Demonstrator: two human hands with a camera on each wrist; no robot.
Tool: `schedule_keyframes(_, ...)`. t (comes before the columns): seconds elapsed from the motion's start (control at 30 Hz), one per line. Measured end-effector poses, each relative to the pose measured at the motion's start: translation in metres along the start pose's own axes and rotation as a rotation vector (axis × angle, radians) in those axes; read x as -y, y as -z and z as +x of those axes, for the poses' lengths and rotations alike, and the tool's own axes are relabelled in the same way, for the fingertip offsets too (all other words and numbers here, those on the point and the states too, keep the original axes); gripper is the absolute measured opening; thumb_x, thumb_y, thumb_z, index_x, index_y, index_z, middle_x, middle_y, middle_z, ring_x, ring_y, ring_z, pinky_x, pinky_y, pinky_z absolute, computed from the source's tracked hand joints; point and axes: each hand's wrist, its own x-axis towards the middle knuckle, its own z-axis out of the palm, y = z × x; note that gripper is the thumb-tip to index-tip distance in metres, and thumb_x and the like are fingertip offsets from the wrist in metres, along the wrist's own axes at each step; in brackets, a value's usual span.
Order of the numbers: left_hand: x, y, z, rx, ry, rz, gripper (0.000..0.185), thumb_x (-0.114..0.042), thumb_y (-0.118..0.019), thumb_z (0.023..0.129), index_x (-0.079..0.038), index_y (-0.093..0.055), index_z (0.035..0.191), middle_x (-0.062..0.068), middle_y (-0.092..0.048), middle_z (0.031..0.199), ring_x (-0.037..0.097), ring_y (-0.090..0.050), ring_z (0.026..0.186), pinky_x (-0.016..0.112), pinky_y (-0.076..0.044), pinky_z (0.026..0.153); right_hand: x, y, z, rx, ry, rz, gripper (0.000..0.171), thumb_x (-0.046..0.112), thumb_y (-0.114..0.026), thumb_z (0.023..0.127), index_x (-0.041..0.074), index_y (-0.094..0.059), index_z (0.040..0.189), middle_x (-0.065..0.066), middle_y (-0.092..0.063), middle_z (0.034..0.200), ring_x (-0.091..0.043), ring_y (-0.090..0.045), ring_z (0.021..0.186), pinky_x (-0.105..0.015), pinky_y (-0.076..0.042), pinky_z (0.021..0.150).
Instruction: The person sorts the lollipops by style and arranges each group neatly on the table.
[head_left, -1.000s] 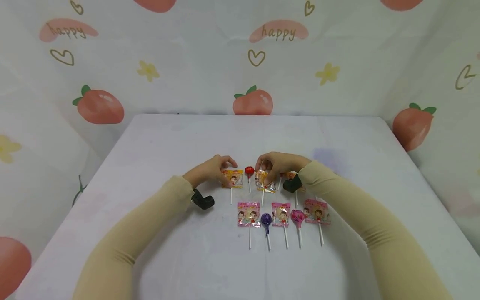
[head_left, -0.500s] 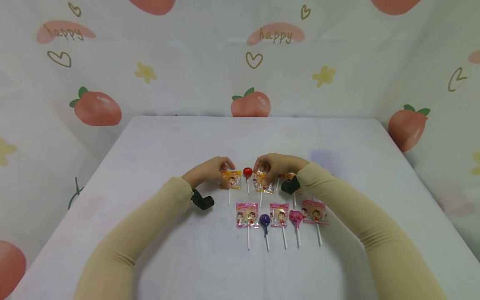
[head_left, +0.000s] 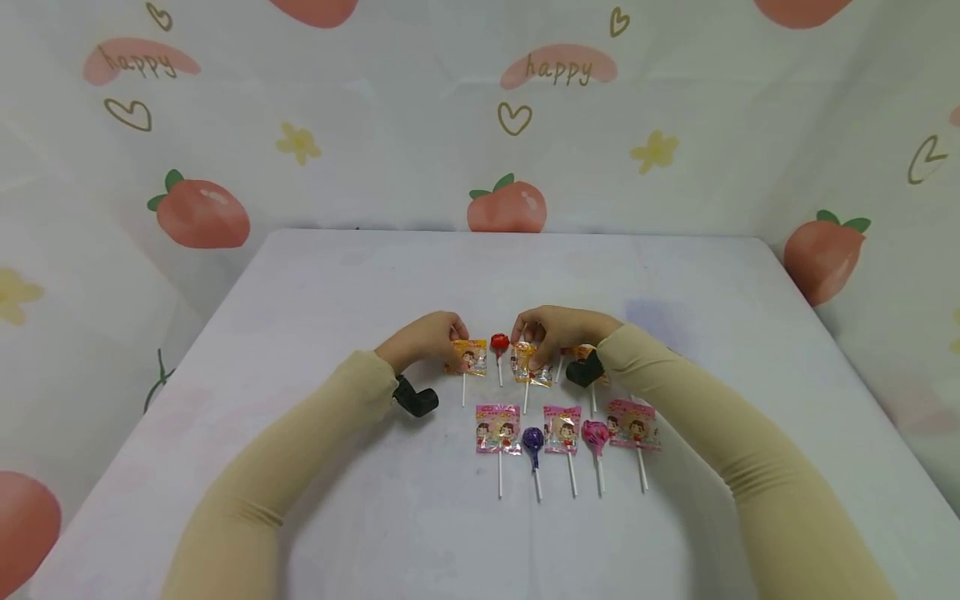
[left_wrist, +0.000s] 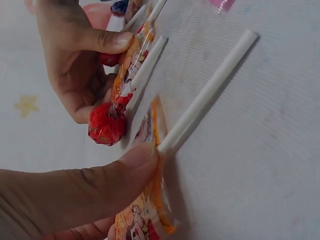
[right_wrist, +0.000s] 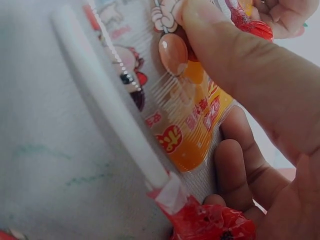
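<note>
Orange-wrapped flat lollipops on white sticks: two in hand, both in the back row on the white table [head_left: 315, 283]. My left hand [head_left: 422, 340] pinches the leftmost orange-wrapped lollipop [head_left: 468, 357], thumb pressed on the wrapper where the stick enters, per the left wrist view [left_wrist: 150, 165]. My right hand [head_left: 558, 331] pinches the second orange-wrapped lollipop [head_left: 531, 364], thumb flat on the film [right_wrist: 210, 30]. Small red foil ball lollipop [head_left: 498, 342] sits between the two, just beside both.

Delta vs a second ago: tiny. Left forearm slid slightly toward centre; the black wrist camera [head_left: 417, 400] sits a little further right. Both wrappers lie about where they were. Right hand: no visible shift.

My read: this is fine alignment of the back row, not a pick-up; nothing lifted off the cloth.

Front row untouched: three pink-wrapped flat lollipops [head_left: 498, 428], a purple foil ball lollipop [head_left: 532, 437] and a magenta foil ball lollipop [head_left: 596, 433], sticks pointing toward me. Another orange wrapper [head_left: 581, 352] is mostly hidden behind my right wrist.
</note>
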Motion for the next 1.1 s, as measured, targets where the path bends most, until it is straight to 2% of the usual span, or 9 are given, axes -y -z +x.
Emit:
schedule_keyframes(0.27,-0.003,0.002,0.0,0.003,0.014,0.027,0.042,-0.016,-0.084,0.066,-0.006,-0.06,0.098,0.006,-0.053,0.089,0.019,-0.046,0.083,0.03,-0.037,0.071,0.0,0.0,0.0,-0.005,0.007,-0.022,0.042,0.006,-0.078,0.072,0.007,-0.057,0.108,-0.009,-0.044,0.084,-0.016,-0.042,0.065,-0.027,-0.041,0.055)
schedule_keyframes(0.6,-0.002,0.003,-0.005,-0.1,0.013,-0.097,0.041,-0.013,-0.082,0.067,-0.008,-0.063,0.103,0.007,-0.057,0.099,0.02,-0.05,0.087,0.031,-0.041,0.072,-0.003,0.0,0.001,-0.007,0.025,-0.028,0.041,0.007,-0.079,0.072,0.006,-0.058,0.107,-0.011,-0.044,0.084,-0.018,-0.04,0.066,-0.027,-0.039,0.055)
schedule_keyframes(0.73,0.0,0.004,-0.006,-0.162,0.013,-0.149,0.039,-0.014,-0.081,0.069,-0.011,-0.065,0.104,0.008,-0.057,0.096,0.02,-0.05,0.083,0.029,-0.043,0.066,-0.002,0.0,0.001,-0.008,0.035,-0.028,0.041,0.008,-0.079,0.072,0.007,-0.058,0.107,-0.011,-0.044,0.085,-0.018,-0.04,0.066,-0.028,-0.039,0.055)
schedule_keyframes(0.93,-0.003,0.02,-0.01,-0.202,-0.031,-0.308,0.04,-0.01,-0.079,0.072,-0.012,-0.062,0.108,0.009,-0.061,0.083,0.016,-0.056,0.065,0.031,-0.05,0.062,-0.002,0.0,0.0,-0.007,0.031,-0.022,0.041,0.006,-0.078,0.072,0.006,-0.058,0.107,-0.011,-0.043,0.085,-0.018,-0.04,0.066,-0.027,-0.039,0.055)
schedule_keyframes(1.1,-0.003,0.043,-0.011,-0.306,-0.087,-0.504,0.045,-0.007,-0.078,0.074,-0.01,-0.059,0.115,0.011,-0.06,0.087,0.018,-0.061,0.072,0.031,-0.053,0.067,-0.001,0.0,0.0,-0.006,0.027,-0.019,0.041,0.005,-0.078,0.072,0.006,-0.058,0.107,-0.01,-0.043,0.085,-0.018,-0.04,0.066,-0.027,-0.039,0.055)
